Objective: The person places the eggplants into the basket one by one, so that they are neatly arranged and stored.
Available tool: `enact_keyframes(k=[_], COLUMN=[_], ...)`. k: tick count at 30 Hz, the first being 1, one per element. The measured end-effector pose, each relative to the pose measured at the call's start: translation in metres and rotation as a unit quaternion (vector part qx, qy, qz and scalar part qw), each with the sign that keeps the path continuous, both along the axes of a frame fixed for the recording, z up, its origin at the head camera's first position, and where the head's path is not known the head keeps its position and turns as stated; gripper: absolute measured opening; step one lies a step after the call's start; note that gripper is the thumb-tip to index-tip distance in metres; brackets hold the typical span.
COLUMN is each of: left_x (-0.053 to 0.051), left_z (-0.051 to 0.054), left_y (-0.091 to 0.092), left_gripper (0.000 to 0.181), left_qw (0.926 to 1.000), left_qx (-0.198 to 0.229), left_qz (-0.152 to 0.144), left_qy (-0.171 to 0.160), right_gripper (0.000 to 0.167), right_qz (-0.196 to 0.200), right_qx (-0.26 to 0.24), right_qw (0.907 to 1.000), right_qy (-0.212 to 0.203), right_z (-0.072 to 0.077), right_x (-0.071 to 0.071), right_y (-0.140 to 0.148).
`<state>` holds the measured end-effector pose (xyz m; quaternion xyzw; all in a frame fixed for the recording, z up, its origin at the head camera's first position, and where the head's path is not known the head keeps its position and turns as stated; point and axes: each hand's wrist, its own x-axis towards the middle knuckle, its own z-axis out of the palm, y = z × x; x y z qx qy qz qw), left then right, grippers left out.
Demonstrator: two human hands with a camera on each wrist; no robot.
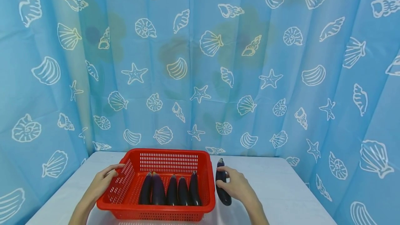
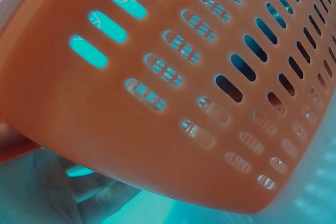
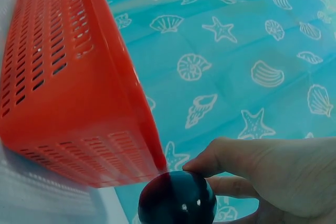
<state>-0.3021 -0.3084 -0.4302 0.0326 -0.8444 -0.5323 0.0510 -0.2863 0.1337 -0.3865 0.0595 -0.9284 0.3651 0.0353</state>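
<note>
A red plastic basket (image 1: 156, 208) with slotted walls holds several dark purple eggplants (image 1: 158, 190) lying side by side. At its left rim my left hand (image 1: 100, 183) grips the edge; in the left wrist view some of its fingers (image 2: 97, 195) show past the basket's wall, partly hidden. To the right of the basket, my right hand (image 1: 238, 186) pinches another eggplant (image 1: 224, 196) between thumb and fingers, its stem end pointing away from me. The right wrist view shows the rounded end of this eggplant (image 3: 178, 200) beside the basket wall (image 3: 68, 98).
A white-covered table (image 1: 275, 190) bears the basket. Behind it and along both sides hangs a blue curtain (image 1: 200, 72) printed with white shells and starfish.
</note>
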Motion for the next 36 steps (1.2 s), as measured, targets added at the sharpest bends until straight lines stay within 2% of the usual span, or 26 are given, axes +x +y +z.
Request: enact_keyframes(k=[19,32,36], left_x=[-0.001,-0.002,-0.002], left_z=[-0.001,-0.001,-0.001], left_y=[0.000,-0.001,-0.001], left_gripper=[0.048,0.048,0.048], left_qw=[1.0000,1.0000,1.0000], left_qx=[0.002,0.003,0.000], left_qz=[0.002,0.000,0.001], left_qy=[-0.002,-0.005,-0.004], right_gripper=[0.050,0.048,0.047], right_qz=[0.016,0.036,0.047], right_qx=[-0.009,-0.004,-0.009], right_qw=[0.9992,0.9988,0.9986], right_qy=[0.034,0.033,0.022], right_z=[0.009,0.015,0.015], right_x=[0.008,0.012,0.012], right_y=[-0.007,-0.019,-0.026])
